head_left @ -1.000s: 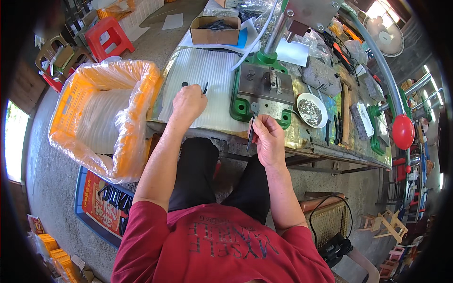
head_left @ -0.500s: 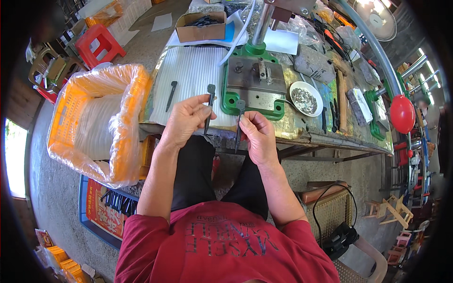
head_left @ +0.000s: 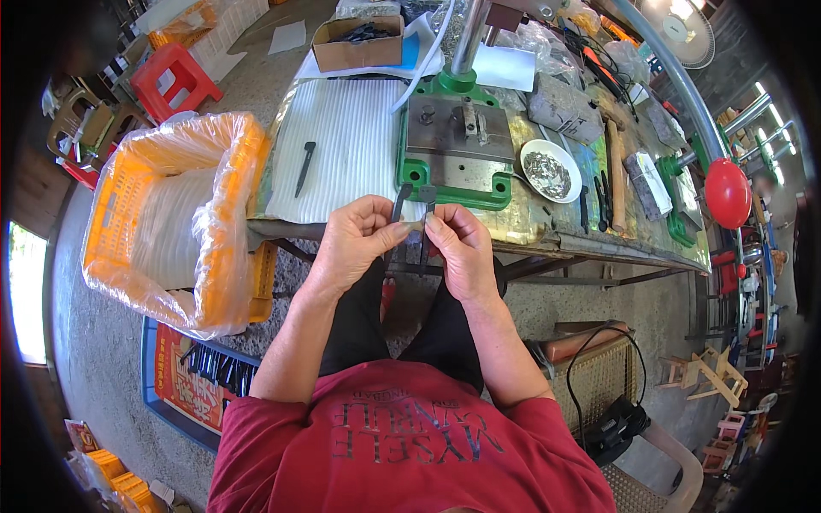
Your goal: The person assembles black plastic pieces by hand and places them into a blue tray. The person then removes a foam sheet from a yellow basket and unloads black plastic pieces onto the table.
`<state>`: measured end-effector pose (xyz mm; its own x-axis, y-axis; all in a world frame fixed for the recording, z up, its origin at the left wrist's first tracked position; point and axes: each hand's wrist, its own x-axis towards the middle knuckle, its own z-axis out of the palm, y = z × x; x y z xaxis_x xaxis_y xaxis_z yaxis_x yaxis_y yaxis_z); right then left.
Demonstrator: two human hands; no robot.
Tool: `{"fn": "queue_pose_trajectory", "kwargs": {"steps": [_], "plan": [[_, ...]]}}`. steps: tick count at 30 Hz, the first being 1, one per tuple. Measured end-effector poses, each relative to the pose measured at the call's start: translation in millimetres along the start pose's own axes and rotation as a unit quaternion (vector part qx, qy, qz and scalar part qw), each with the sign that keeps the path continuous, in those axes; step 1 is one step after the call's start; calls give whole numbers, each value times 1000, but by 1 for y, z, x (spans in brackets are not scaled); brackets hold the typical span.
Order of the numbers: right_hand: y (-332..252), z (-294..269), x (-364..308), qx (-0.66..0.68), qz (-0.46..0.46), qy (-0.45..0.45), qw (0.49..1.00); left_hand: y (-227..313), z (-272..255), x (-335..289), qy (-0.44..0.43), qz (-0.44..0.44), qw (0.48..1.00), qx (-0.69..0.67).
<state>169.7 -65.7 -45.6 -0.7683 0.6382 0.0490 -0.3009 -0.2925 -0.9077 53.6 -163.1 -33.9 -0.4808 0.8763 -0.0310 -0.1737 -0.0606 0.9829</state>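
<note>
My left hand pinches a black tapered piece with a flat, wider head between thumb and fingers. In my right hand a similar black tapered piece is gripped the same way. Both pieces stand nearly upright, side by side with heads up, just off the table's front edge; the fingers partly cover their shafts. A third such black piece lies on the white ribbed foam sheet. Just beyond my hands stands the green-based bench press with a metal block and small fixture on it.
A white bowl of small metal bits sits right of the press, near a wooden-handled hammer. A cardboard box of dark parts stands behind. At left is a plastic-lined orange crate. A red ball-ended lever hangs right.
My two hands have come closer together, bringing the two black pieces side by side. The left hand has moved right and lower. The view has shifted slightly.
</note>
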Motion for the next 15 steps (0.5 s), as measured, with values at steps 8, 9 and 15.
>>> {"fn": "queue_pose_trajectory", "kwargs": {"steps": [8, 9, 15], "plan": [[0, 1, -4, -4, 1, -4, 1000, -5, 10, -3, 10, 46, 998, -35], [0, 1, -4, 3, 1, -9, 1000, -5, 12, -3, 12, 47, 998, -47], [3, -3, -5, 6, 6, -26, 1000, 3, 15, -7, -2, 21, 999, -32]]}}
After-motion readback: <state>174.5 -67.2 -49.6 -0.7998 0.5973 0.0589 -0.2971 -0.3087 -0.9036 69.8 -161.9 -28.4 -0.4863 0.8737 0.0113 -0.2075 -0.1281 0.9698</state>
